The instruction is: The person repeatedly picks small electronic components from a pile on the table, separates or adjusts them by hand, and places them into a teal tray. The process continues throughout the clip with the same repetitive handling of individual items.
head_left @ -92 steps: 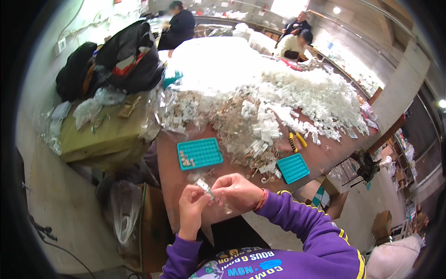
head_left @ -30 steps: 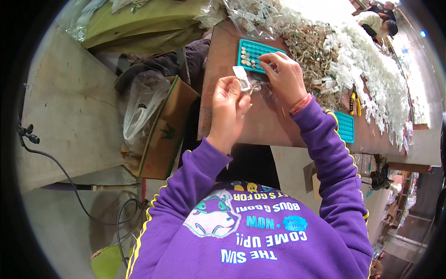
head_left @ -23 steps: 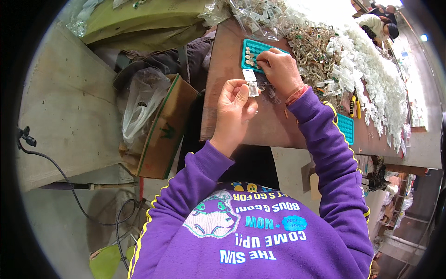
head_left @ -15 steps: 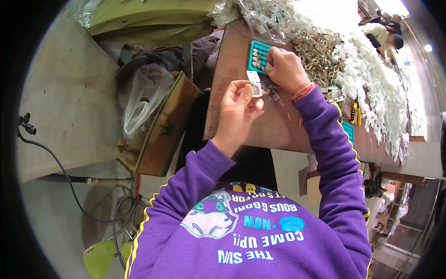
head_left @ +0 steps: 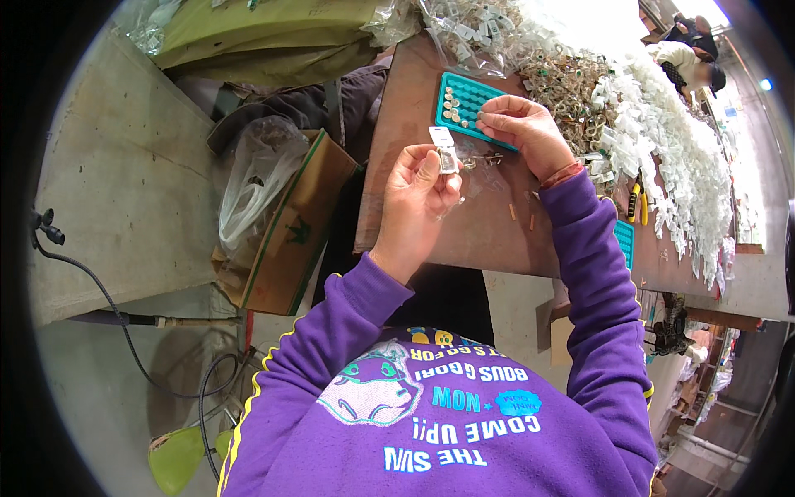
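My left hand (head_left: 418, 195) holds a small clear plastic packet (head_left: 445, 151) with a white top, pinched between thumb and fingers above the brown table (head_left: 414, 124). My right hand (head_left: 523, 128) reaches over a teal tray (head_left: 460, 98) with rows of round holes, some filled with small pale pieces. Its fingertips are pinched close together at the tray's near edge; whether a tiny piece sits between them I cannot tell. Both sleeves are purple.
A heap of clear and white packets (head_left: 662, 108) covers the far table, with yellow-handled pliers (head_left: 636, 199) and a second teal tray (head_left: 624, 240) at the right. A cardboard box (head_left: 290, 232) with a plastic bag stands left of the table. Other people work far off.
The view has tilted down from the table onto my chest. My right hand has moved away from the packet to the teal tray, while my left hand keeps the packet raised.
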